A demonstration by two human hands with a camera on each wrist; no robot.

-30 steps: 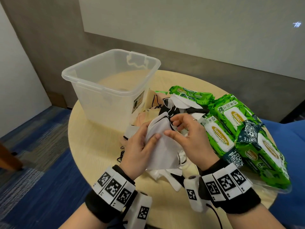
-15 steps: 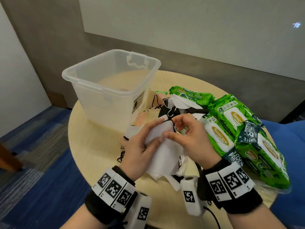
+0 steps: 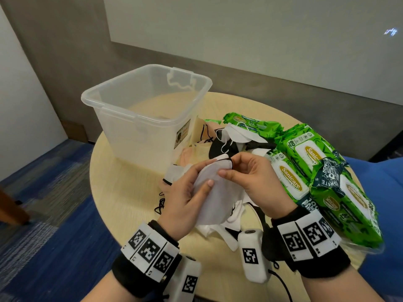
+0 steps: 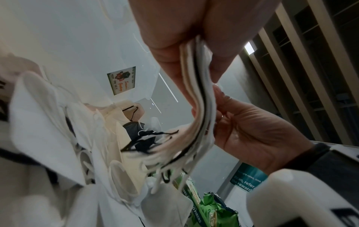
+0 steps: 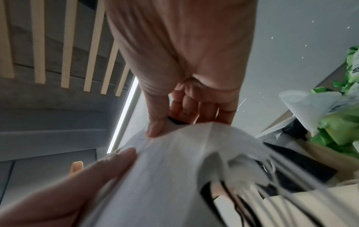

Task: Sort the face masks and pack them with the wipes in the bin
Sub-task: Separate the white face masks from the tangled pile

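Both hands have lifted the white masks [image 3: 214, 188] a bit. Left hand [image 3: 185, 199] grips the stack flat; right hand [image 3: 250, 173] fingers pinch its top edge, above the desk [image 3: 122, 192], probably to line it up.

We read "Sanicare" and "80" on the green wipes packs [image 3: 309, 155] at right; "Scan, refer" on a teal sign [image 4: 246, 179], lower right.

Open-topped clear bin [image 3: 139, 118] stands at the round table's [image 3: 122, 192] far left, its mouth unobstructed from above. Bare tabletop runs along the left and near-left edge. Green wipes packs [image 3: 305, 171] crowd the right edge; a loose mask pile [image 3: 231, 142] fills the gap between bin and packs.
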